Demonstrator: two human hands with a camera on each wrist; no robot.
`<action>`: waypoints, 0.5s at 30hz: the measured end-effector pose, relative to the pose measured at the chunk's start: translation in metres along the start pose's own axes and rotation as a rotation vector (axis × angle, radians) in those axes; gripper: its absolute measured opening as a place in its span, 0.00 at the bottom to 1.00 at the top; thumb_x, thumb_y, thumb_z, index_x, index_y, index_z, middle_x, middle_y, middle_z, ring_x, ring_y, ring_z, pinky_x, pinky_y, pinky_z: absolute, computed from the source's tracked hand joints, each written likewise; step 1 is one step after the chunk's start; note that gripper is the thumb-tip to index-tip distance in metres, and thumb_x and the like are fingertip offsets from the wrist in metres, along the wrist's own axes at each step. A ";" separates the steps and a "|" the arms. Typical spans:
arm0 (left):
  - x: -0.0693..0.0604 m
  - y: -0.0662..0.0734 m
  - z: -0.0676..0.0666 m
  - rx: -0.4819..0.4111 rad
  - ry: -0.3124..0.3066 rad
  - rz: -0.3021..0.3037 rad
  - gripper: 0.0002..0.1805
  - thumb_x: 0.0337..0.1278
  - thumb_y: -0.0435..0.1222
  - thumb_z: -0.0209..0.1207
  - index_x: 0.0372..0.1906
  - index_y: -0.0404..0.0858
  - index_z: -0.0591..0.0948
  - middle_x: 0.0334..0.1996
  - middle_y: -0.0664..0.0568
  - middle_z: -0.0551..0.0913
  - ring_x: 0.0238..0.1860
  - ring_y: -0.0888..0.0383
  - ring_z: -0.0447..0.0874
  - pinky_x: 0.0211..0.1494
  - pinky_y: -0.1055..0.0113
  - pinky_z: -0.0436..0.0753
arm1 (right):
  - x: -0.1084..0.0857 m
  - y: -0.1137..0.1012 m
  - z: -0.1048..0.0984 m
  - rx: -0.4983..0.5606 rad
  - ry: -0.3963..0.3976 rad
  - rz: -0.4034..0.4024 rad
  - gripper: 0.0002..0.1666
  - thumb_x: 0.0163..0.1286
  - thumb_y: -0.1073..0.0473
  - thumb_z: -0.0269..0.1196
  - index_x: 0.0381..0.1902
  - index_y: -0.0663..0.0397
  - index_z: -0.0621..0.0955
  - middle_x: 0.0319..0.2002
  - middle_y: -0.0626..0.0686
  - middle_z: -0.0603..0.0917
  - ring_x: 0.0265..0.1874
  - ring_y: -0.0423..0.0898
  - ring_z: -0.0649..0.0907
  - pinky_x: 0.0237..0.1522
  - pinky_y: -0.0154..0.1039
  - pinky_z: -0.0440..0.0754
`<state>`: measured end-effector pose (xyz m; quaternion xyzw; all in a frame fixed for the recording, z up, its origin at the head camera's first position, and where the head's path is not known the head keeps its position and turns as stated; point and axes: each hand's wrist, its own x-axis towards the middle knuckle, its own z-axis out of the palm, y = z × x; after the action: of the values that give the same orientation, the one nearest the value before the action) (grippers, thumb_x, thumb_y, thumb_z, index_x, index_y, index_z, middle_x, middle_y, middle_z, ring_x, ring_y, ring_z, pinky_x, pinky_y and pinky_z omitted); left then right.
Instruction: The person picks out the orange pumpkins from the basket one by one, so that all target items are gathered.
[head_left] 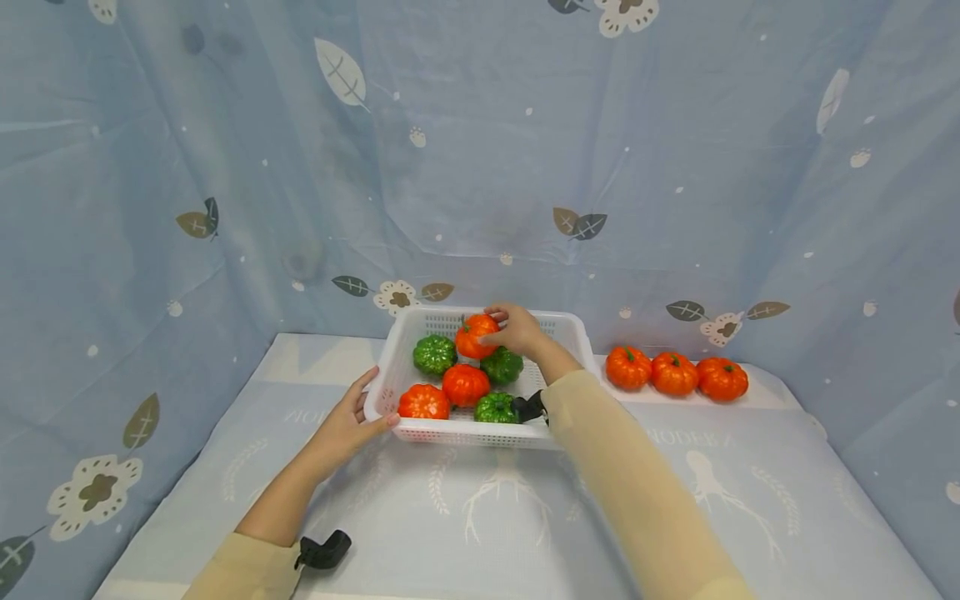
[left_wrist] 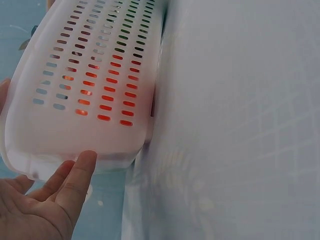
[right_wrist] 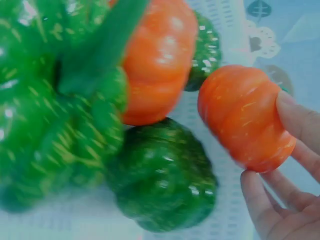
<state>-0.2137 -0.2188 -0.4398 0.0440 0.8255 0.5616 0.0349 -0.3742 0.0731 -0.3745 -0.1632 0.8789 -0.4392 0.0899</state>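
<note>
A white plastic basket (head_left: pixel 570 333) with slotted walls stands on the table. My left hand (head_left: pixel 348 429) grips its front left corner; in the left wrist view the fingertips (left_wrist: pixel 86 161) touch the basket's end wall (left_wrist: pixel 75 135). My right hand (head_left: pixel 521 332) holds a small orange pumpkin (head_left: pixel 474 335) at the back of the basket, thumb on one side and fingers on the other. Below it inside lie two orange pumpkins, one in the middle (head_left: pixel 465 385) and one front left (head_left: pixel 423 402), plus three green pumpkins (head_left: pixel 435 355). The right wrist view shows the held pumpkin (right_wrist: pixel 245 117) tilted.
Three more orange pumpkins (head_left: pixel 674 373) sit in a row on the table, right of the basket. A pale patterned cloth covers the table (head_left: pixel 360 533). Blue patterned curtain (head_left: pixel 465 167) hangs close behind the basket and along both sides.
</note>
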 end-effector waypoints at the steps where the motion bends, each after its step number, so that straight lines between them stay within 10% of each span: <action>1: 0.000 0.001 0.000 0.007 0.003 -0.001 0.55 0.60 0.42 0.69 0.81 0.45 0.44 0.73 0.34 0.62 0.70 0.37 0.67 0.65 0.45 0.74 | -0.002 -0.002 -0.004 0.000 0.001 -0.004 0.37 0.64 0.59 0.72 0.69 0.56 0.73 0.65 0.61 0.75 0.61 0.58 0.76 0.58 0.50 0.79; 15: -0.002 0.003 -0.001 0.030 0.007 -0.017 0.56 0.59 0.45 0.70 0.81 0.46 0.44 0.73 0.34 0.62 0.71 0.37 0.66 0.65 0.44 0.73 | -0.051 -0.005 -0.063 0.111 0.043 -0.014 0.39 0.66 0.62 0.69 0.73 0.57 0.69 0.68 0.62 0.70 0.62 0.62 0.74 0.59 0.55 0.78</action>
<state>-0.2119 -0.2184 -0.4367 0.0356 0.8343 0.5490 0.0363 -0.3446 0.1357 -0.3322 -0.1548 0.8537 -0.4912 0.0769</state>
